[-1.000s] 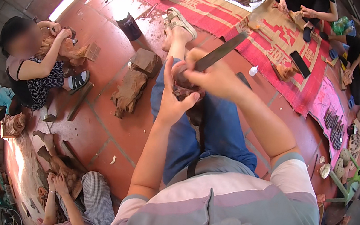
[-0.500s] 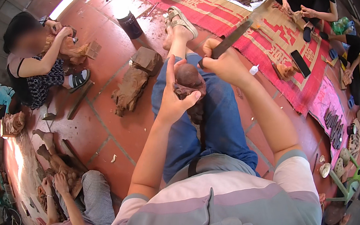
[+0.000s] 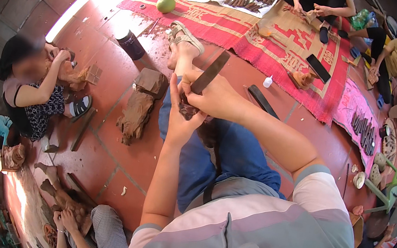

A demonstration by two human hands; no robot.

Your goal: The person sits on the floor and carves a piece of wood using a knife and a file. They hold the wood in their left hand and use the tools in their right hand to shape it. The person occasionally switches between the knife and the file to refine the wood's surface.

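Right hand (image 3: 218,97) wrapped round a dark flat tool (image 3: 210,73), we've got it close over the brown carved piece (image 3: 187,110) clasped in our left hand (image 3: 181,127)! Below the grip, our blue trousers (image 3: 255,155); to its left, a rough brown chunk (image 3: 134,114) on the tiles (image 3: 106,138).

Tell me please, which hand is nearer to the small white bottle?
Right. The right hand is left of the small white bottle; the left hand is farther left.
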